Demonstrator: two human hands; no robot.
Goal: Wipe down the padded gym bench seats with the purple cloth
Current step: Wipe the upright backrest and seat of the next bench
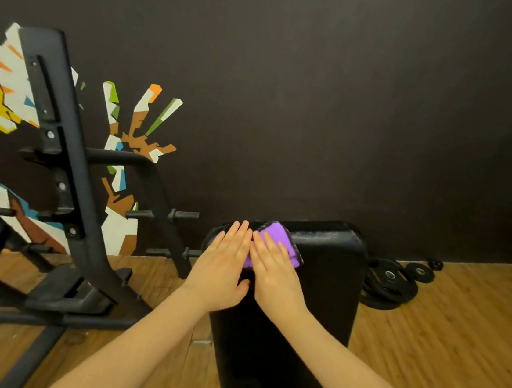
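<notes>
Fingers of both hands lie straight and flat: right hand [274, 272] presses the purple cloth [277, 244] onto the bench [329, 266]; left hand [224, 263] rests just beside it.

- The room is dim; the dark wall [355, 93] swallows most of the light, with a faint lighter patch near its top.
- A soft sheen lies on the far end of the black padded worktop [333, 234].
- The wood floor [438, 342] is evenly and warmly lit.
- Wide-angle bending curves the floor line and the frame [63, 140] at left.
- The picture is slightly soft, with the finest detail smeared.
</notes>
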